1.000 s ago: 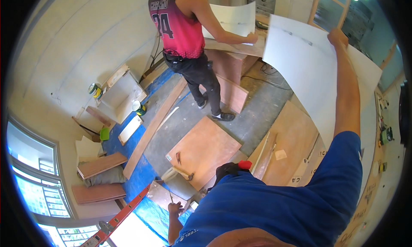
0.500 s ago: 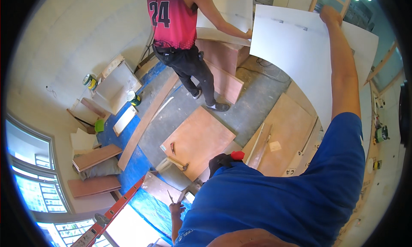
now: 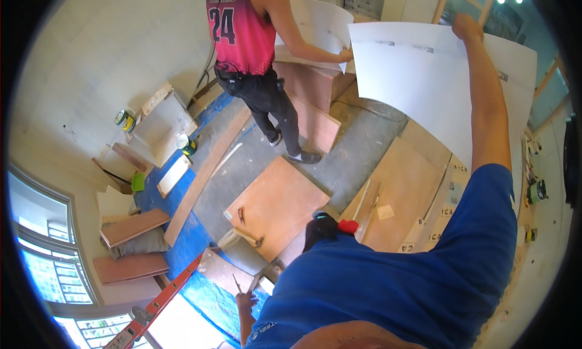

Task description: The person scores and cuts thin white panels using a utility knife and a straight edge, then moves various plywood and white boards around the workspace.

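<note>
My right hand (image 3: 467,27) is raised high and grips the top edge of a large white sheet (image 3: 418,88), which hangs down beside my outstretched arm. My left hand (image 3: 245,302) is low by my blue shirt, closed on a small thin tool (image 3: 235,283) whose kind I cannot make out. A co-worker in a pink sleeveless jersey (image 3: 242,33) stands ahead and holds a second white sheet (image 3: 318,24) over a brown cabinet box (image 3: 312,85); its edge nearly meets my sheet.
A plywood board (image 3: 279,203) lies on the grey floor with a hammer (image 3: 242,235) at its near corner. A long plank (image 3: 206,173), blue floor covering, paint cans (image 3: 124,118), stacked boards (image 3: 130,228) and an orange ladder (image 3: 163,300) lie left. A window (image 3: 42,246) is far left.
My raised right arm and the white sheet have shifted left and up, nearer the co-worker's sheet. The co-worker has kept hold of the other sheet.
</note>
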The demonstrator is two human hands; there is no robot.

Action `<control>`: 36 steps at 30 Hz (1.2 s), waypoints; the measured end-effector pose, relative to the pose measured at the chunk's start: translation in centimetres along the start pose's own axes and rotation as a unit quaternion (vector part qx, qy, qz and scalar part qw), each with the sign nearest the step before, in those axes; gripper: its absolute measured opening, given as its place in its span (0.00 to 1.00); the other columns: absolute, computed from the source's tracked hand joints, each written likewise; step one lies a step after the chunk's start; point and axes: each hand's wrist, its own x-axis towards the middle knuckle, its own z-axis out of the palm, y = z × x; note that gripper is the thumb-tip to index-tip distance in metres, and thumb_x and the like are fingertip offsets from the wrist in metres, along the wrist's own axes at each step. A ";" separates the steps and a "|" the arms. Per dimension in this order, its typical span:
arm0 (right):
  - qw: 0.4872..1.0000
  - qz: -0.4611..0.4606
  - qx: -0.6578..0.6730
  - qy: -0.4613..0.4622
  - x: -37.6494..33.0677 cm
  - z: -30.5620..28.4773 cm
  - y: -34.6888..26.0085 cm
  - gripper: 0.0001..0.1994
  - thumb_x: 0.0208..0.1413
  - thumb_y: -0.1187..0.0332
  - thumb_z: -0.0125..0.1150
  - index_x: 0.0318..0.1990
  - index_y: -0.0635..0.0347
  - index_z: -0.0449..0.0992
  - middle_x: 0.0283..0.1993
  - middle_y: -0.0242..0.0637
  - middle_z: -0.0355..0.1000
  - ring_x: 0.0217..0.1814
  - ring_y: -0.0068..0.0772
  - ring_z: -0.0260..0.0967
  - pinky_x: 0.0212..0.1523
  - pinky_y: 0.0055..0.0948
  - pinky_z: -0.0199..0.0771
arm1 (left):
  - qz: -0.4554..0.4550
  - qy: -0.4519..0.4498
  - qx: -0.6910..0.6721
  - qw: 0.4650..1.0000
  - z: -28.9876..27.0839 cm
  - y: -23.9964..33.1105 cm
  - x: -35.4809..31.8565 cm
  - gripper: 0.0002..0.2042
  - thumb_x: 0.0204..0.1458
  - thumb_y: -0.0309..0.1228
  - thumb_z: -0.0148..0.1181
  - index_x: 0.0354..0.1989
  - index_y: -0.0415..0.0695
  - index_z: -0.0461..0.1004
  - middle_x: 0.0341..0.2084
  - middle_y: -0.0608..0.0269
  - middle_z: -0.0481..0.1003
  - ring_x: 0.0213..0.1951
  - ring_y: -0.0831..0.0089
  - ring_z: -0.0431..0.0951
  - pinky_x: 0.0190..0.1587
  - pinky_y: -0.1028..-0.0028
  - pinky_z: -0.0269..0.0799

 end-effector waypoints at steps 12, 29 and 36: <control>0.999 -0.050 0.007 -0.001 7.0 -2.4 0.0 0.21 0.53 0.62 0.63 0.53 0.60 0.75 0.55 0.50 0.75 0.58 0.56 0.72 0.56 0.50 0.72 | -0.118 0.030 -0.129 0.984 5.5 5.5 2.5 0.15 0.57 0.28 0.59 0.37 0.23 0.70 0.24 0.43 0.77 0.18 0.56 0.80 0.14 0.66 0.74; 0.990 -0.108 0.061 0.074 23.4 0.5 -10.0 0.19 0.51 0.62 0.62 0.49 0.60 0.75 0.52 0.48 0.77 0.55 0.54 0.74 0.52 0.49 0.75 | -0.071 0.096 -0.194 0.974 10.9 20.8 7.3 0.13 0.56 0.28 0.61 0.33 0.27 0.69 0.26 0.42 0.77 0.18 0.55 0.80 0.16 0.67 0.77; 0.981 -0.165 0.084 0.060 25.0 8.3 -19.5 0.19 0.54 0.57 0.62 0.49 0.59 0.77 0.54 0.49 0.76 0.57 0.54 0.73 0.54 0.50 0.74 | 0.125 -0.003 0.274 0.954 15.4 15.5 3.0 0.09 0.48 0.29 0.67 0.36 0.41 0.76 0.28 0.57 0.81 0.26 0.64 0.82 0.22 0.67 0.78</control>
